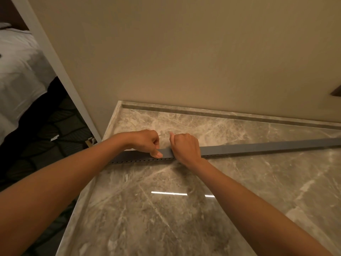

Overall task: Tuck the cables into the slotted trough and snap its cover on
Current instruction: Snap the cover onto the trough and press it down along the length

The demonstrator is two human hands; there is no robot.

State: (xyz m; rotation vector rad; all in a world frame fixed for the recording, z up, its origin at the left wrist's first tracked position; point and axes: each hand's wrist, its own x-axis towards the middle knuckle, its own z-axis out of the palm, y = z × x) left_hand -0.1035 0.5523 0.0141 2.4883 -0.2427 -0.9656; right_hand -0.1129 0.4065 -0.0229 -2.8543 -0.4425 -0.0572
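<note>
While trough (239, 149) lies on counter, left hand (145, 141), right hand (186, 147) press cover (167, 152).

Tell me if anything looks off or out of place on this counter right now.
Little stands out. The grey trough lies straight across the marble counter, with both hands pressing near its left end. Left of the hands the cover seems not yet seated, so the top looks darker there. No cables are visible.
</note>
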